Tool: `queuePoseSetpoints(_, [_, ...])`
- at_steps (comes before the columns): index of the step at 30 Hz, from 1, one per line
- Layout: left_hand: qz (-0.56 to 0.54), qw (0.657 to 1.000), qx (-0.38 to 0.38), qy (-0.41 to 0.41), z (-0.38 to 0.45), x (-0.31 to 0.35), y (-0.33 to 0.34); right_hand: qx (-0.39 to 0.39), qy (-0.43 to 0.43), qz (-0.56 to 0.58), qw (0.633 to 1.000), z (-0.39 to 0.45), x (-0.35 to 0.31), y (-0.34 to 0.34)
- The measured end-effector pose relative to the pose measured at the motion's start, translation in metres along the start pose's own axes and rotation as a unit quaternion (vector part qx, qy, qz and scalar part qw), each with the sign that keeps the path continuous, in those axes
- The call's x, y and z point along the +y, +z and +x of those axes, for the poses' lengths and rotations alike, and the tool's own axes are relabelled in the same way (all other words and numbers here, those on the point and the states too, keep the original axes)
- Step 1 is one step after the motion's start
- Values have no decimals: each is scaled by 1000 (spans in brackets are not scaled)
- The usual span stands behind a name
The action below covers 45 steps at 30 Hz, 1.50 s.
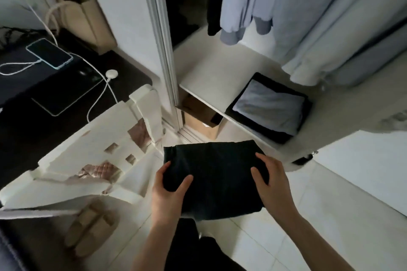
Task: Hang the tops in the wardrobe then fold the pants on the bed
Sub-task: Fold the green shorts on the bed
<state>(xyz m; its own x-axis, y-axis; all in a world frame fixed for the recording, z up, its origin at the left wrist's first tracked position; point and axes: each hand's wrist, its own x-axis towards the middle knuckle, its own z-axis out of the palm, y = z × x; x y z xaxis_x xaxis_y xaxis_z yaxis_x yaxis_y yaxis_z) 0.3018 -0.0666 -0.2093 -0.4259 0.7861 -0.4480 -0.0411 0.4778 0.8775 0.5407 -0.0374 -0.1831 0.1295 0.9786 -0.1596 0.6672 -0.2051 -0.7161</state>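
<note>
A folded pair of dark pants (218, 174) is held flat in the air above the white tiled floor, just in front of the open wardrobe. My left hand (168, 191) grips its left edge, thumb on top. My right hand (273, 182) grips the right edge, fingers spread over the cloth. Pale blue and grey tops (319, 13) hang inside the wardrobe at the upper right. On the white wardrobe shelf (211, 72) lies a stack of folded clothes (268, 108), a grey piece on top of dark ones.
The mirrored sliding door edge (165, 46) stands left of the shelf, with a cardboard box (202, 121) below it. At left, a white chair (99, 160), a dark desk with a phone (49, 53), a tablet (66, 92) and cables. Slippers (88, 231) lie on the floor.
</note>
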Motion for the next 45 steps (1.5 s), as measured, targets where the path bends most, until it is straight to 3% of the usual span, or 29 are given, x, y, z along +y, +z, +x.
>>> queuePoseSetpoints(5, [55,994,-93,22,66,25,36,61,63,-22,996,38,2,-1])
queuePoseSetpoints(12, [34,968,-240,64,169,80,121,189,116,-83,972,123,0,-14])
queuePoseSetpoints(16, [29,939,-323,112,221,116,202,289,98,-156,940,184,13,-38])
queuePoseSetpoints(19, [62,914,-365,163,256,125,269,378,79,-249,888,223,33,-46])
queuePoseSetpoints(21, [129,899,-386,160,277,114,308,351,117,-327,870,245,54,-39])
queuePoseSetpoints(24, [281,852,-416,149,302,83,334,178,182,-422,870,259,90,-20])
queuePoseSetpoints(26, [292,843,-419,166,307,68,333,112,206,-421,876,258,106,-9])
queuePoseSetpoints(30, [235,828,-483,160,310,61,320,114,195,-407,885,255,108,-4])
queuePoseSetpoints(34, [291,787,-504,204,322,80,316,81,220,-436,869,255,113,-2])
queuePoseSetpoints(36, [306,782,-502,208,333,94,318,72,232,-462,853,256,116,0])
queuePoseSetpoints(42, [442,753,-401,277,333,91,310,77,270,-469,837,258,114,5])
queuePoseSetpoints(43, [456,740,-378,318,326,87,309,81,269,-470,837,257,112,5])
queuePoseSetpoints(45, [490,678,-352,420,314,79,309,103,252,-464,843,255,109,6])
